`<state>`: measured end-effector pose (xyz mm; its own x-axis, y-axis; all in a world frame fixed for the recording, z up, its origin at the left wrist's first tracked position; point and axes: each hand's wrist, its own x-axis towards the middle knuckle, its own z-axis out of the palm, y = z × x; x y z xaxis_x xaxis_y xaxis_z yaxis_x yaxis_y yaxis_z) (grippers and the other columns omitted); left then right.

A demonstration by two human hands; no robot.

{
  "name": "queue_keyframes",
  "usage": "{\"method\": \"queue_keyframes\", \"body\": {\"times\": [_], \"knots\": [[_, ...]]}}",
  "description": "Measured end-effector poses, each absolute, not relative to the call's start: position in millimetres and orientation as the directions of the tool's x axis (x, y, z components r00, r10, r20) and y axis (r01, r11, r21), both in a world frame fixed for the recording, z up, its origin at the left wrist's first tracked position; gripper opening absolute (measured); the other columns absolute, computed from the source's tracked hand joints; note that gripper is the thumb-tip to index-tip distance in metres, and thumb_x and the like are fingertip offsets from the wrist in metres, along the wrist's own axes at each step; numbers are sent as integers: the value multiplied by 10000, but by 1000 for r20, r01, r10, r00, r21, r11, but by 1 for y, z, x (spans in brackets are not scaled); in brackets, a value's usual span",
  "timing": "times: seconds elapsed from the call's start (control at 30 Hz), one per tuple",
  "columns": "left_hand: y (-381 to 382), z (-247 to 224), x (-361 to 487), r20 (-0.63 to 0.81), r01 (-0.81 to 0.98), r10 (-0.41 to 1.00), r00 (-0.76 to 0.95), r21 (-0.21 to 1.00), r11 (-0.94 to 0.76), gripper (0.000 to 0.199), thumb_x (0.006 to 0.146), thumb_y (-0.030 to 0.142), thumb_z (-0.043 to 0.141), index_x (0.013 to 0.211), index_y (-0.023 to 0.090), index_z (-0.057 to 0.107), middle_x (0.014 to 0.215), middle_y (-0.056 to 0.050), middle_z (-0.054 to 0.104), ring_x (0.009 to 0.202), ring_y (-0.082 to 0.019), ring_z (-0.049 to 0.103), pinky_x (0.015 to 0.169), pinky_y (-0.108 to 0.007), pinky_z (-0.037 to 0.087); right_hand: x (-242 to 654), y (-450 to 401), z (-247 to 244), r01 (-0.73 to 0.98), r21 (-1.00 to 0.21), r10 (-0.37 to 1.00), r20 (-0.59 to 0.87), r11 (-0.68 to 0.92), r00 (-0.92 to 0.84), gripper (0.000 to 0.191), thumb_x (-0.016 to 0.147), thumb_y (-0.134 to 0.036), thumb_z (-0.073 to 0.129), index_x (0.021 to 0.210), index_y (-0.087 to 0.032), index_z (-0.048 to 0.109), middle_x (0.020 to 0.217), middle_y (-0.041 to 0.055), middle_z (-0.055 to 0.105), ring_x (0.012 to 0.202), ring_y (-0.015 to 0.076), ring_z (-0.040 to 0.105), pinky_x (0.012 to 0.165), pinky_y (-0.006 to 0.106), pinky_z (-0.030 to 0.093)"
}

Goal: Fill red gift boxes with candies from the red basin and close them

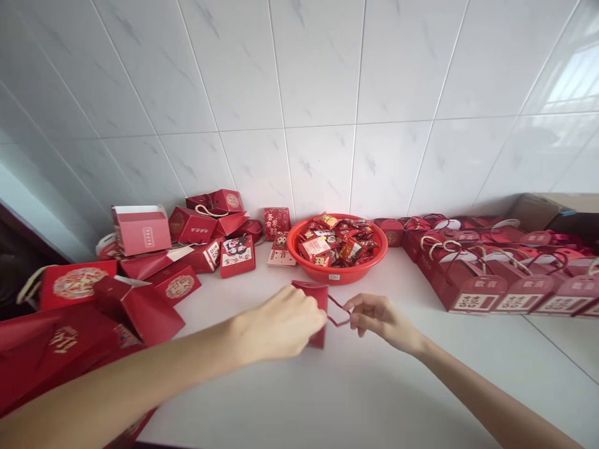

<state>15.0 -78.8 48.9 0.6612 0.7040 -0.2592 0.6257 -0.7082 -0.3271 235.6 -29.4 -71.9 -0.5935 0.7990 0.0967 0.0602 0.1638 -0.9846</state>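
A small red gift box (319, 337) stands on the white tabletop in front of me, partly covered by my left hand. My left hand (283, 323) is closed against the box's front; what its fingers grip is hidden behind the knuckles. From the box a dark red cord loop (337, 323) stretches to the right. Its far end is pinched between the thumb and fingers of my right hand (377, 319). Just behind the box sits a red plastic basin (334, 274) heaped with wrapped candies (346, 240).
At the left lies a jumbled pile of red gift boxes (182, 287). On the right stand rows of boxes with cord handles (472, 287), and a cardboard carton (538, 215) is behind them. A tiled wall (318, 168) borders the table (397, 399).
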Motion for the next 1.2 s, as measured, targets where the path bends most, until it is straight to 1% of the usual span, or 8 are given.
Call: {"method": "queue_keyframes", "body": {"times": [0.23,0.33,0.47,0.63,0.77,0.87,1.03,1.2], "knots": [[-81,6,56,-276,561,645,712,-328,-760,373,757,64,712,1124,90,651,958,-127,718,785,-248,692,584,-317,471,227,-12,-33,286,-754,646,232,592,-727,150,880,-216,586,832,-166,719,677,4,642,578,104,504,575,235,402],[-84,-10,57,-279,606,664,693,-273,-747,219,843,110,641,1057,88,682,956,-151,718,842,-266,695,576,-319,472,223,-9,-31,415,-591,620,190,691,-762,164,862,-132,575,854,-185,729,723,7,671,592,105,505,582,232,366],[-80,-11,50,-247,666,674,697,-125,-735,169,909,131,529,949,122,693,913,-126,734,809,-270,706,566,-329,446,220,-10,-29,565,-426,664,124,707,-737,167,908,-160,565,865,-200,722,762,15,692,597,113,498,584,246,318],[-60,4,38,-159,733,715,680,161,-661,293,966,218,430,832,185,690,787,-54,736,681,-210,681,559,-294,395,217,-14,-21,612,-361,675,70,703,-734,181,901,-147,565,745,-195,644,693,-7,638,567,103,428,551,253,243],[-48,4,37,-179,749,732,657,261,-609,296,951,210,429,830,187,699,767,-56,728,673,-205,670,551,-284,386,223,-18,-15,667,-285,711,82,689,-699,196,913,-148,539,724,-190,567,653,-9,581,541,107,376,542,273,208],[-44,2,41,-153,719,709,689,273,-639,230,933,200,479,861,202,697,815,-46,743,739,-208,693,599,-277,410,233,-18,-10,679,-294,725,84,673,-683,155,937,-155,514,800,-195,576,668,-14,587,543,110,395,549,271,240],[-39,8,53,-118,721,713,691,174,-670,253,941,180,456,913,210,705,838,-62,753,780,-253,720,607,-292,414,249,-17,-3,650,-405,731,70,642,-679,138,919,-134,522,818,-189,599,683,-5,630,561,111,482,571,252,320],[-36,11,59,-151,796,782,605,98,-597,253,927,251,488,815,182,704,798,-87,750,754,-265,719,631,-315,442,256,-16,-1,630,-467,728,43,621,-685,105,850,-105,595,794,-193,613,728,-10,673,611,111,553,592,236,353]]}}
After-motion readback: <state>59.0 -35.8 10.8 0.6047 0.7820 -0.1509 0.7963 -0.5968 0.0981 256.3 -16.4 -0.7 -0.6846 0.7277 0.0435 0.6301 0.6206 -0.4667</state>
